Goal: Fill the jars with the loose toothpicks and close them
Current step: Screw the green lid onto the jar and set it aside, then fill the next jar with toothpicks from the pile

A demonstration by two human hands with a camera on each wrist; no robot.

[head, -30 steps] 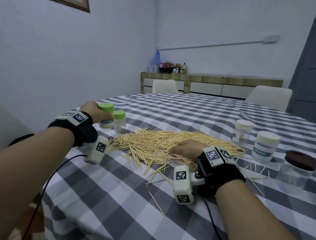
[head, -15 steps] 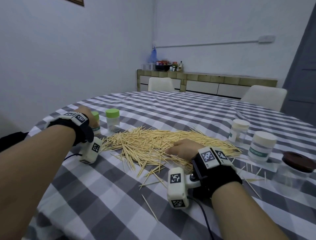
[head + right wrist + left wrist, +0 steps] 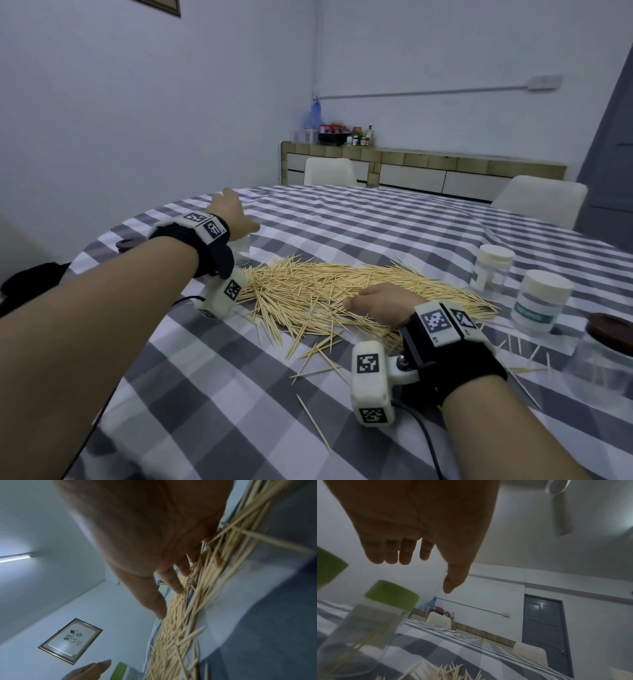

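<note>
While the left hand (image 3: 230, 215) hovers with fingers spread above the green-lidded jars (image 3: 373, 616), holding nothing, the right hand (image 3: 383, 303) rests loosely curled on the toothpicks (image 3: 329, 291) heaped on the tabletop (image 3: 212, 383); a careless sweep could scatter them or tip a jar.

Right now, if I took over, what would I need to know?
Left hand: open, raised above the green-lidded jars, holding nothing.
Right hand: resting on the toothpick pile, fingers spread, nothing picked up.
White-lidded jars and a brown-lidded jar stand on the right.
Done: every jar is lidded; the nearest green one holds toothpicks.
Left: the pile is unjarred.
</note>
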